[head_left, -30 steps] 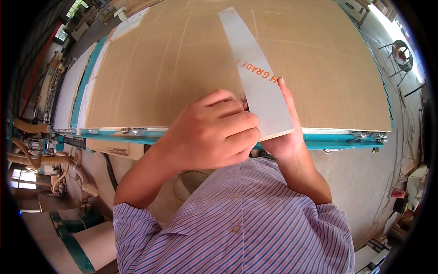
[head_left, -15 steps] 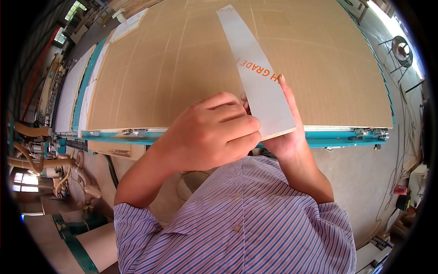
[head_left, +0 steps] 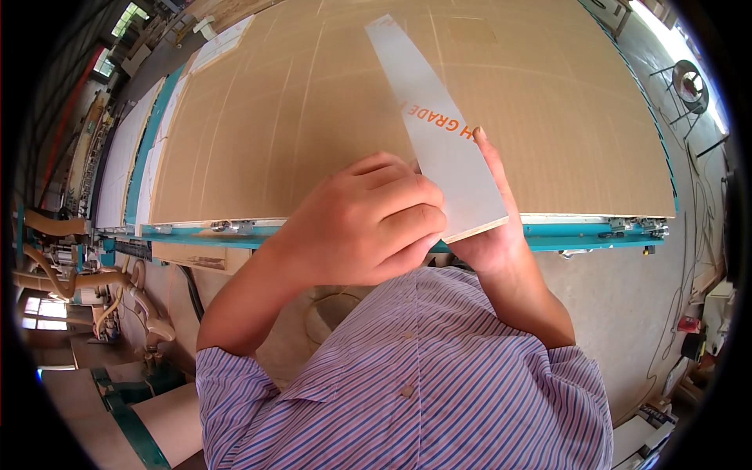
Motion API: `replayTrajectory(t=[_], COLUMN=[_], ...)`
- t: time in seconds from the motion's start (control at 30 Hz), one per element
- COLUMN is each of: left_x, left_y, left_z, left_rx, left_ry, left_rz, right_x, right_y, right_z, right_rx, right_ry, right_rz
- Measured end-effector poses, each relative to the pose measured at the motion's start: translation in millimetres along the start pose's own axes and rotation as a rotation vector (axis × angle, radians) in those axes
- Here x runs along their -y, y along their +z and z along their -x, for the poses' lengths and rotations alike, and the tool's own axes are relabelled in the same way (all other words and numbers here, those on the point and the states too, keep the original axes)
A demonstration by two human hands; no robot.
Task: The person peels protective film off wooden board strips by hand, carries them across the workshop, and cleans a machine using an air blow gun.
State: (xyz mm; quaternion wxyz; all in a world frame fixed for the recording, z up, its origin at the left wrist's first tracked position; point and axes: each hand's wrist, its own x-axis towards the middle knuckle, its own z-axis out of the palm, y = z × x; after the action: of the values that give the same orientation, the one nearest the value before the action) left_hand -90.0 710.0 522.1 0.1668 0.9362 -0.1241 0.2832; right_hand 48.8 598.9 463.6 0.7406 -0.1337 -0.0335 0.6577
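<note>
A long white-faced wooden strip [head_left: 446, 145] with orange "H GRADE" lettering slants up and away over the workbench. Its near end shows a bare wood edge. My right hand [head_left: 501, 235] supports it from below and along the right edge, with the thumb up that side. My left hand [head_left: 368, 219] is closed, its fingers curled at the strip's left edge near the close end. Whatever lies inside those curled fingers is hidden, and so is the left thumb.
A large brown sheet [head_left: 313, 133] covers the bench, which has a teal frame [head_left: 540, 235] along its near edge. White boards [head_left: 223, 43] lie at the left. Brown hoses [head_left: 141, 301] hang lower left; a round fan [head_left: 689, 86] stands right. Cables [head_left: 681, 274] run along the floor.
My left hand has shifted slightly along the strip's left edge. The strip's far end has moved a little left and down. My right hand keeps its hold.
</note>
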Motion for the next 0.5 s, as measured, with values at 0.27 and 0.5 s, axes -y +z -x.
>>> replayTrajectory(t=[0.27,0.5], left_x=[-2.1,-4.0], left_y=[-4.8,-3.9], left_z=[-0.9,-3.4], left_rx=[0.069,0.065], left_ry=[-0.062,-0.064], left_rz=[0.119,0.135], right_x=[-2.9,-0.9], right_y=[2.7,5.6], right_z=[3.4,6.6], right_rx=[-0.019,-0.028], right_ry=[0.015,0.029], right_rz=[0.023,0.031])
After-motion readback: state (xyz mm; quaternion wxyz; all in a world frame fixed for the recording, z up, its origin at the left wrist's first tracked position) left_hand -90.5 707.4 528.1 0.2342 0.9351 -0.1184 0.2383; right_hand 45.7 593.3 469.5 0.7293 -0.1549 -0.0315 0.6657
